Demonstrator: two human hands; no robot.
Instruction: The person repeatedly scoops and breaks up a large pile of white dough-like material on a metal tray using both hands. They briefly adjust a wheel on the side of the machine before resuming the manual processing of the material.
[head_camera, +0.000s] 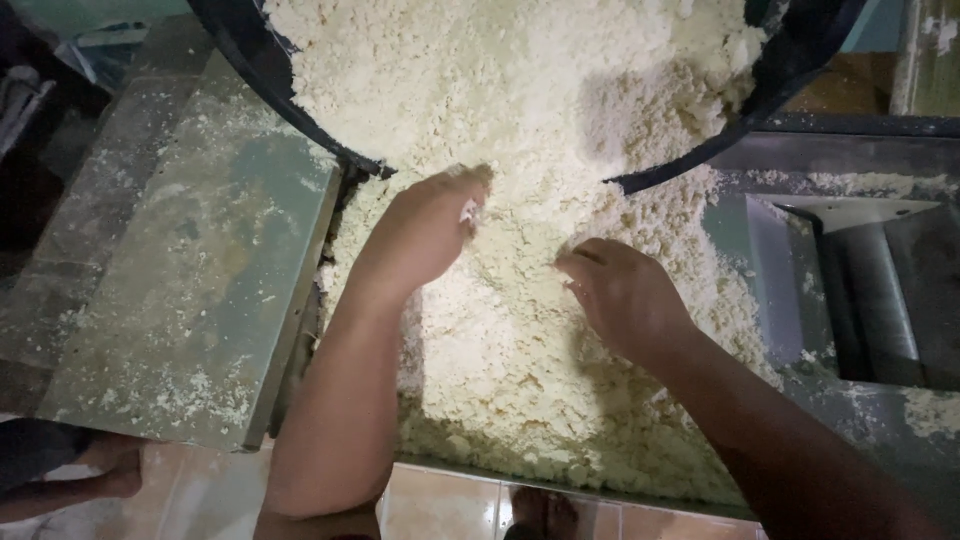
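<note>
**Digging into the crumbly heap, both hands at once**

Raking was the word for it: the left hand (425, 235) lay palm-down on the pale crumbly meal (520, 330), fingers curled loosely into it near the lip of the black tub (265, 75), holding nothing solid, only loose crumbs. The right hand (625, 300) sat a little nearer and to the right, fingers bent and spread, tips sunk in the same heap, gripping nothing firm either. The meal spilled from the tilted tub at the far side and ran toward the near edge of the metal tray (560, 488), its long run going far to near, between and under both hands. The left hand was closer to the tub's mouth. Dusty grey metal (190, 290) flanked the left; a roller (875, 290) stood off right, well apart from the fingers.
</note>
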